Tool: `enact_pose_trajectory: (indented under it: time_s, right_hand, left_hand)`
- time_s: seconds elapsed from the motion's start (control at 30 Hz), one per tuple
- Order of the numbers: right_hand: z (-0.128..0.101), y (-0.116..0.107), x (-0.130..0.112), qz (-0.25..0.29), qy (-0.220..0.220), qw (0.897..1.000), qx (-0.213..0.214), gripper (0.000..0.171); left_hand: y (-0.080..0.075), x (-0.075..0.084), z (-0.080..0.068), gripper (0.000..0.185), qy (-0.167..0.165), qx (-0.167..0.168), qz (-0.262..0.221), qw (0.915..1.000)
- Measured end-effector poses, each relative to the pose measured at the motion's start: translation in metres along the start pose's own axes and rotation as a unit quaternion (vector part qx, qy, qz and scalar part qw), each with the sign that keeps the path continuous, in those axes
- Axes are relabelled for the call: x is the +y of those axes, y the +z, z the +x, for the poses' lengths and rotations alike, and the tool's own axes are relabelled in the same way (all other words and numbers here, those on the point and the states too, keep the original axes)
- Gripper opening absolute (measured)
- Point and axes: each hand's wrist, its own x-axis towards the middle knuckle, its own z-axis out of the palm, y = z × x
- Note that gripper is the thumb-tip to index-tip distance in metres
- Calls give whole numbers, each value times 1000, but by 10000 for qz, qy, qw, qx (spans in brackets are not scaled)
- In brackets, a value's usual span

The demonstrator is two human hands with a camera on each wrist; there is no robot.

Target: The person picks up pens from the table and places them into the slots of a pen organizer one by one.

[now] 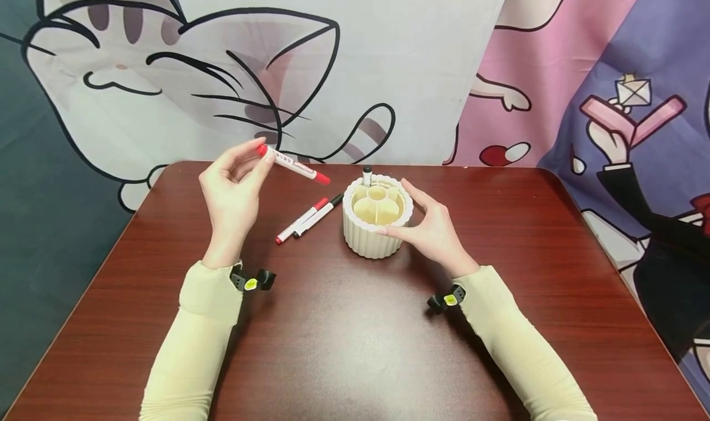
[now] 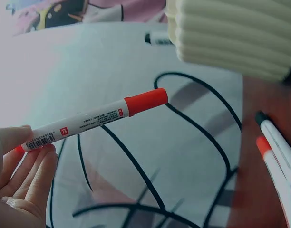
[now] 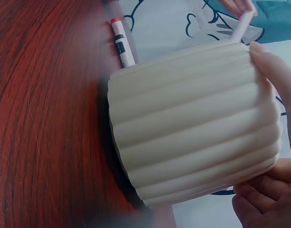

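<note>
Left hand pinches red marker near one end (far end free); right hand grips pen holder, presumably steadying it.

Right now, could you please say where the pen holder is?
In the head view, the pen holder stands on the table, right of two lying markers, held by the right hand.

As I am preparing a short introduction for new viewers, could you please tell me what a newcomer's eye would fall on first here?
Probably the large cartoon cat on the backdrop behind the table. Next might come the red-capped marker that the left hand pinches in the air, then the ribbed cream holder on the table, gripped by the right hand.
</note>
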Motion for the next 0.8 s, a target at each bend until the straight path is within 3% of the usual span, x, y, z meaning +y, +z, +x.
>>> enact_pose_trajectory:
  time_s: [0.33,0.67,0.8]
  right_hand:
    - [1,0,0,-14,-6,10000,2,101]
    - [1,0,0,-28,-33,10000,0,100]
    - [0,0,0,-6,-41,10000,7,100]
  left_hand:
    - [24,14,-1,29,147,-306,-549,9979]
    - [41,6,-10,27,249,-858,-207,9958]
    - [46,1,-14,28,45,-1005,-192,9947]
